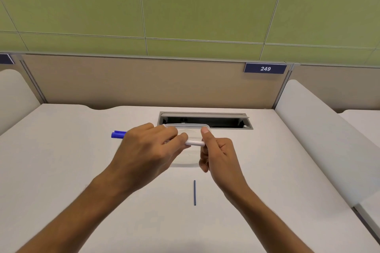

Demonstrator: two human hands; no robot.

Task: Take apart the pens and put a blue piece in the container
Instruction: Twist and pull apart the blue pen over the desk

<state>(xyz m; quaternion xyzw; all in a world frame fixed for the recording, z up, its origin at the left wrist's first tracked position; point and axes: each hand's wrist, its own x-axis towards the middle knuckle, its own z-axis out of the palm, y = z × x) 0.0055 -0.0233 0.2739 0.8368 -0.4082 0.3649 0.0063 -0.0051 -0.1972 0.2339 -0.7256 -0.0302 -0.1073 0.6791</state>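
My left hand (148,150) grips a white pen (195,142) with blue caps (118,134) poking out past my knuckles. My right hand (218,154) pinches the pen's other end. Both hover over a clear container (185,126) on the white desk (82,170). A thin blue piece (194,192) lies on the desk nearer me.

A white desk (82,150) fills the foreground, with a grey cable hatch (205,120) open at its far edge. Behind it stands a beige partition (133,82) bearing a dark blue plate (265,68) reading 249. Above rises a green panelled wall (185,2). White side dividers (320,129) flank the desk.
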